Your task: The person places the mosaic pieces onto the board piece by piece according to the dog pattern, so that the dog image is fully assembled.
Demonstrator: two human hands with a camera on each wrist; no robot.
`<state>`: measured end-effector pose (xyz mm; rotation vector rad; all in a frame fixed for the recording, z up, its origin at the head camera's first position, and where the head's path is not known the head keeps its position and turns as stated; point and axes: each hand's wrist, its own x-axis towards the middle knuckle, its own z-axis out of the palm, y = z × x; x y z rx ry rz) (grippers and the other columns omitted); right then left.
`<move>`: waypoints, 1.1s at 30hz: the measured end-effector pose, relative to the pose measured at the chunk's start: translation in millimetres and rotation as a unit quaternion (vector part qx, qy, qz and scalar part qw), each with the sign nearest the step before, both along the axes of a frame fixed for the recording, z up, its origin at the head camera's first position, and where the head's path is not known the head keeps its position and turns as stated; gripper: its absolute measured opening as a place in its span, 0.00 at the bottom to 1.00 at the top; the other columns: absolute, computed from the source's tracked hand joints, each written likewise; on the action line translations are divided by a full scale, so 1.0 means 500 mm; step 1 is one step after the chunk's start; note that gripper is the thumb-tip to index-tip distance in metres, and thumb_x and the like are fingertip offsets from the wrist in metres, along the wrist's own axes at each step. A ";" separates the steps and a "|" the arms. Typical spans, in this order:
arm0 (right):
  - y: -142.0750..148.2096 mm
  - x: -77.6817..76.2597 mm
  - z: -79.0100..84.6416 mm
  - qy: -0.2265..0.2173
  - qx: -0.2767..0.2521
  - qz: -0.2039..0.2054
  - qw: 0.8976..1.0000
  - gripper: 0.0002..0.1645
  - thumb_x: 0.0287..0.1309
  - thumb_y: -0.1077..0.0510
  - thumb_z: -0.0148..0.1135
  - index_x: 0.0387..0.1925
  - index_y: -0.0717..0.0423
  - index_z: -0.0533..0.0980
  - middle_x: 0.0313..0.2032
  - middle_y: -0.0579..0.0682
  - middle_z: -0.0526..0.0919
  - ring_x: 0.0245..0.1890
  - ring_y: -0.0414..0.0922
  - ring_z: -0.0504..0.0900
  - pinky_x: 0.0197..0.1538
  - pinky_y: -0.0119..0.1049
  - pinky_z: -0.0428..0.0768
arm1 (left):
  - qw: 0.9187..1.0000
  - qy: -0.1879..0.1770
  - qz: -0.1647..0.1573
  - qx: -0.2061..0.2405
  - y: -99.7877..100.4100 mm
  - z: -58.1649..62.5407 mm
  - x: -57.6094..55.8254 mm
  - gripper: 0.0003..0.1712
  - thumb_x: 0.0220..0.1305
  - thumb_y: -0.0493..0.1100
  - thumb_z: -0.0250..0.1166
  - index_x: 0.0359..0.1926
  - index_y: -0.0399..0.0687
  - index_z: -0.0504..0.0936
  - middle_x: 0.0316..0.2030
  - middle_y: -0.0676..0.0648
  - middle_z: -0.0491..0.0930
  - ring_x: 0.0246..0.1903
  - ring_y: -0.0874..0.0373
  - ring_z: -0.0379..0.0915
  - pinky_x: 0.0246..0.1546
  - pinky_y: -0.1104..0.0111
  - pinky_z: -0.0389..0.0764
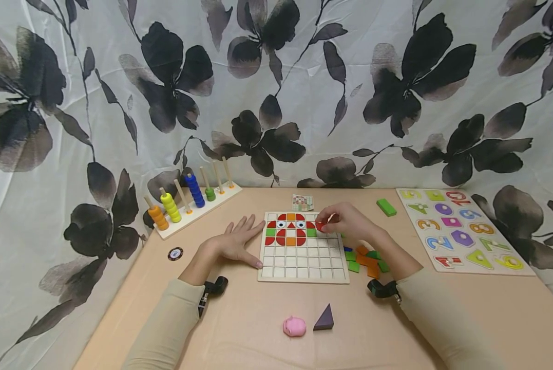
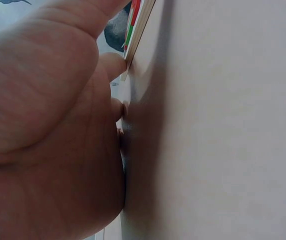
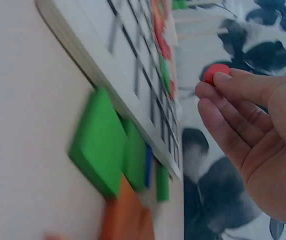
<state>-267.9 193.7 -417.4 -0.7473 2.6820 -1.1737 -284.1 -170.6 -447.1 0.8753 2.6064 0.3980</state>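
My right hand (image 1: 345, 221) pinches a small red tile (image 3: 216, 74) between thumb and fingertips, above the upper right part of a white grid board (image 1: 299, 264). In the right wrist view the tile is held apart from the board. On the board's upper rows, red, orange, green and eye-marked tiles (image 1: 291, 237) form a pattern. My left hand (image 1: 234, 241) lies with fingers spread on the table, its thumb and a fingertip at the board's left edge. Loose green tiles (image 3: 99, 145) and orange tiles (image 1: 368, 262) lie beside the board's right edge, partly under my right forearm.
A small picture card (image 1: 302, 202) lies behind the board. To the left stands a peg stacker (image 1: 197, 213) with coloured beads, near a round black-and-white disc (image 1: 175, 254). A number puzzle board (image 1: 465, 231) and green block (image 1: 386, 207) are right. In front are a pink toy (image 1: 294, 326) and purple triangle (image 1: 324, 318).
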 end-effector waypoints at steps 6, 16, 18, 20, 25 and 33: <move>-0.040 0.003 -0.015 -0.002 0.021 0.032 0.999 0.15 0.56 0.62 0.68 0.47 0.50 0.84 0.42 0.42 0.85 0.39 0.45 0.77 0.42 0.39 0.78 | 1.000 0.001 -0.001 -0.001 0.000 -0.002 -0.001 0.71 0.38 0.79 0.66 0.77 0.61 0.41 0.75 0.41 0.29 0.73 0.43 0.21 0.68 0.42 0.30; -0.065 0.006 -0.018 0.020 0.084 0.068 0.994 0.11 0.55 0.61 0.69 0.42 0.49 0.86 0.33 0.40 0.85 0.32 0.42 0.76 0.36 0.33 0.77 | 1.000 -0.003 -0.002 -0.006 -0.001 0.000 -0.003 0.72 0.38 0.79 0.66 0.76 0.61 0.40 0.75 0.42 0.27 0.73 0.44 0.20 0.68 0.42 0.29; -0.065 0.005 -0.020 0.017 0.092 0.065 0.994 0.11 0.55 0.61 0.69 0.41 0.48 0.86 0.34 0.41 0.85 0.32 0.42 0.76 0.36 0.33 0.78 | 1.000 -0.002 -0.004 -0.004 0.000 0.001 -0.003 0.71 0.38 0.79 0.67 0.76 0.60 0.40 0.75 0.42 0.28 0.73 0.43 0.21 0.68 0.41 0.30; -0.063 0.005 -0.021 0.020 0.094 0.066 0.993 0.11 0.55 0.62 0.69 0.41 0.49 0.86 0.34 0.42 0.85 0.32 0.42 0.76 0.36 0.33 0.78 | 1.000 -0.001 -0.005 -0.002 0.000 0.002 -0.002 0.71 0.38 0.79 0.67 0.76 0.60 0.40 0.75 0.41 0.28 0.73 0.43 0.21 0.68 0.41 0.30; -0.061 0.005 -0.026 0.048 0.112 0.068 0.990 0.12 0.55 0.63 0.69 0.41 0.50 0.86 0.31 0.42 0.81 0.31 0.41 0.74 0.34 0.32 0.76 | 1.000 -0.002 -0.008 0.002 -0.001 0.003 -0.002 0.71 0.39 0.78 0.67 0.77 0.59 0.41 0.75 0.40 0.29 0.73 0.42 0.21 0.68 0.41 0.29; -0.066 0.006 -0.030 0.068 0.135 0.063 0.986 0.11 0.55 0.62 0.68 0.41 0.49 0.86 0.30 0.40 0.80 0.30 0.40 0.73 0.32 0.31 0.73 | 1.000 0.000 -0.006 -0.001 -0.002 -0.002 -0.004 0.71 0.38 0.78 0.67 0.77 0.59 0.40 0.75 0.40 0.29 0.73 0.42 0.22 0.68 0.41 0.30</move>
